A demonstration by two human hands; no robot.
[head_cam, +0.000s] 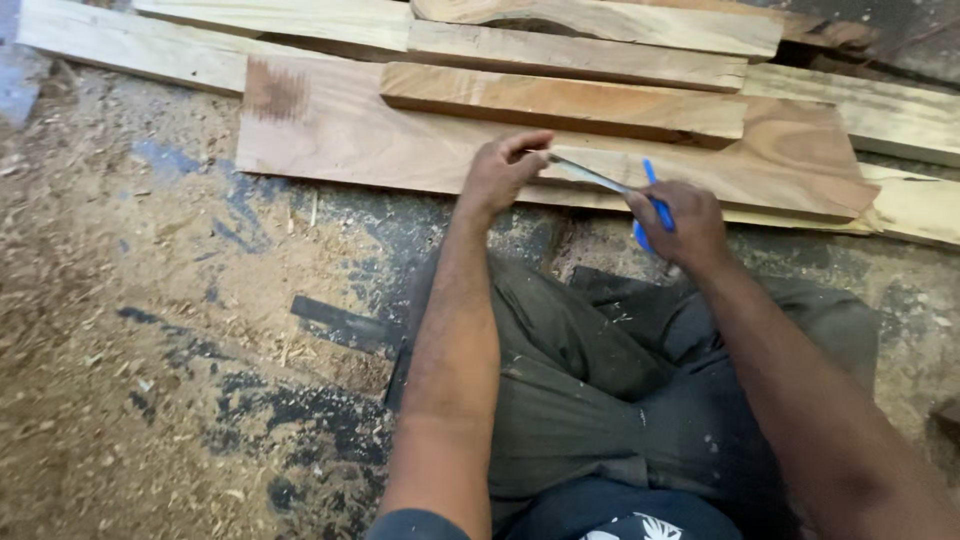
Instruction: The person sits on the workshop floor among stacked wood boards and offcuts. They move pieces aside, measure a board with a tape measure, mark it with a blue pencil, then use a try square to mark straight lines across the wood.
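My left hand [500, 172] pinches one end of a thin metal ruler [585, 174] that slants across a wide flat wooden board [340, 135] on the floor. My right hand [680, 225] grips the ruler's other end together with a blue pen [652, 200], near the board's front edge. A thicker short plank [560, 102] lies on top of the wide board just beyond both hands. My legs in dark trousers [580, 390] are folded below the hands.
More planks [300, 20] are stacked at the top, and pale boards [900, 115] stretch off to the right. Sawdust and shavings [150, 330] cover the dark floor to the left. A dark flat strip [345, 325] lies by my left knee.
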